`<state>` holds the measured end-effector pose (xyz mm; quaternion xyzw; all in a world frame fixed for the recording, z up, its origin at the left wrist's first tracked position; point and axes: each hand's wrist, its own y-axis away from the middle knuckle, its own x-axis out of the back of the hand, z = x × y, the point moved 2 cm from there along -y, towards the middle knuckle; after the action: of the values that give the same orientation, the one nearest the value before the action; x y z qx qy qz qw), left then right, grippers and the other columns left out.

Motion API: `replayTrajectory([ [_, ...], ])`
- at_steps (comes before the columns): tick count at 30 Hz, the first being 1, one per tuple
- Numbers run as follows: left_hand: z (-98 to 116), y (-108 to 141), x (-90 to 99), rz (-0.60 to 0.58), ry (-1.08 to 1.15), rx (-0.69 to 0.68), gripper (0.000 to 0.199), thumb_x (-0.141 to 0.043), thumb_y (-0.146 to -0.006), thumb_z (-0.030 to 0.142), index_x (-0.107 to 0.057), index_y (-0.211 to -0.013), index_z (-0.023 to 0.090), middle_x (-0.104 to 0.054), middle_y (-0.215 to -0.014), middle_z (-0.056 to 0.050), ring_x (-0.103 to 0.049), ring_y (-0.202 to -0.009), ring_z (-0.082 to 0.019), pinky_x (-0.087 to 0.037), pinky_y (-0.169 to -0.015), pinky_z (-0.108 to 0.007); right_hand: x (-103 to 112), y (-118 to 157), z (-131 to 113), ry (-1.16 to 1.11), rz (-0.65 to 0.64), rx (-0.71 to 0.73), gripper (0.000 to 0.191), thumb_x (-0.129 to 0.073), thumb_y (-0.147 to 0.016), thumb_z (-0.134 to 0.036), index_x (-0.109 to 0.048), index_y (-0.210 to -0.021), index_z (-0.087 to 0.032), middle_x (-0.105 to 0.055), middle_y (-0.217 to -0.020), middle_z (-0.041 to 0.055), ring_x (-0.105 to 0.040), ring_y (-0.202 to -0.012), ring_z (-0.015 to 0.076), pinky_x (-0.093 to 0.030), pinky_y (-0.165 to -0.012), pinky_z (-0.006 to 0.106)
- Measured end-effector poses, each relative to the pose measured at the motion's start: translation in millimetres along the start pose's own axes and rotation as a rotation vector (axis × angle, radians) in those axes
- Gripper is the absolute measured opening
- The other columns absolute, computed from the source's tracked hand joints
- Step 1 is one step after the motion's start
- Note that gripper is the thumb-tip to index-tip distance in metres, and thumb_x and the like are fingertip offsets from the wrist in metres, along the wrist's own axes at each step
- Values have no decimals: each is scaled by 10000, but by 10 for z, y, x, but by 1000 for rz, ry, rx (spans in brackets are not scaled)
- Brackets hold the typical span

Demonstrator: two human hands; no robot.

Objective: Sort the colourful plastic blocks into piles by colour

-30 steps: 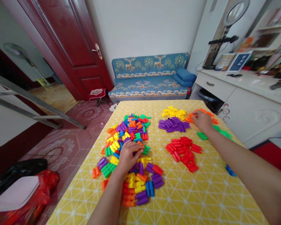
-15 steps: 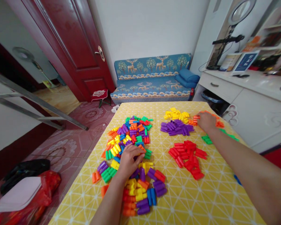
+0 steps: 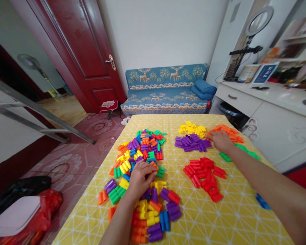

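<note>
My left hand [image 3: 142,176] rests in a mixed heap of coloured plastic building blocks on the left half of the table. Its fingers and thumb curl together beside an orange block [image 3: 154,165]; whatever is under the fingertips is hidden. Over on the far right, my right hand [image 3: 221,141] lies with fingers stretched out at the left end of the orange blocks [image 3: 229,132], touching them. Purple blocks [image 3: 192,143] and yellow blocks [image 3: 191,128] lie left of it, with green blocks [image 3: 247,151] under and beside the wrist. Red blocks [image 3: 205,173] form a separate group nearer me.
A yellow patterned cloth [image 3: 214,224] covers the table. Blue blocks [image 3: 263,201] lie partly behind my right forearm. Beyond the table stands a blue sofa [image 3: 165,92]; a white cabinet [image 3: 275,126] is at the right and a metal ladder [image 3: 58,119] at the left.
My right hand has shifted slightly left and toward me across the orange blocks, uncovering more of that group behind it. My left hand stays in the mixed heap. The view has tilted slightly.
</note>
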<state>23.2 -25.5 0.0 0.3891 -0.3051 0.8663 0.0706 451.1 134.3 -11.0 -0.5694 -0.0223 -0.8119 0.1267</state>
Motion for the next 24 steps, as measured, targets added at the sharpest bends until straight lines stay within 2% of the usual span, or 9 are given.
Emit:
replayTrajectory([
  [3, -5, -3, -6, -3, 2, 3, 111, -607, -863, 247, -711, -903, 243, -715, -877, -30, -638, -862, -177, -414, -956, -409, 33, 25, 17, 3, 6, 15, 497, -438, -789, -38, -659, -1173, -264, -568, -1330, 95, -527, -1188, 267, -267, -1052, 522],
  [10, -1, 1, 8, -9, 5, 4, 114, -597, -872, 248, -708, -898, 242, -717, -874, -33, -640, -852, -178, -415, -938, -408, 28, -3, -27, -85, 1, -96, 420, -476, -780, -93, -690, -1118, -218, -562, -1336, 121, -514, -1223, 289, -287, -1054, 554],
  [12, 14, 0, 18, -13, 5, 8, 112, -598, -871, 242, -707, -895, 241, -718, -876, -33, -640, -856, -180, -413, -935, -408, 62, -34, -56, -125, 67, -116, 395, -474, -783, -103, -705, -1089, -197, -588, -1303, 127, -534, -1198, 295, -335, -1029, 536],
  [15, 27, -3, 22, -9, 5, 13, 109, -601, -869, 240, -707, -892, 237, -718, -873, -35, -638, -851, -179, -416, -927, -405, 242, -104, -200, -263, 276, -122, 374, -450, -791, -94, -727, -1031, -166, -636, -1227, 125, -591, -1113, 268, -419, -979, 448],
  [18, 24, -1, 14, -3, 12, 16, 114, -598, -872, 252, -708, -891, 232, -715, -864, -41, -637, -845, -181, -423, -919, -406, 560, -161, -583, -498, 485, -1, 337, -449, -801, -104, -737, -965, -166, -674, -1139, 99, -607, -1062, 231, -447, -958, 385],
  [20, 19, 2, 10, -4, 15, 18, 124, -590, -876, 265, -710, -888, 231, -714, -862, -47, -637, -843, -185, -425, -923, -412, 790, -161, -972, -676, 518, 160, 326, -448, -812, -113, -731, -958, -188, -685, -1087, 76, -602, -1047, 211, -451, -949, 367],
  [21, 18, 3, 11, -5, 16, 19, 127, -589, -876, 267, -711, -889, 232, -713, -862, -49, -637, -843, -186, -425, -928, -416, 893, -145, -1189, -754, 486, 240, 326, -448, -820, -117, -725, -970, -201, -688, -1060, 65, -604, -1030, 200, -454, -936, 355],
  [24, 22, 2, 20, -6, 21, 21, 115, -601, -865, 250, -712, -890, 237, -713, -858, -42, -639, -843, -183, -418, -949, -420, 1105, -43, -1825, -843, 227, 392, 313, -475, -823, -129, -709, -1006, -226, -677, -1050, 43, -613, -975, 178, -459, -875, 307],
])
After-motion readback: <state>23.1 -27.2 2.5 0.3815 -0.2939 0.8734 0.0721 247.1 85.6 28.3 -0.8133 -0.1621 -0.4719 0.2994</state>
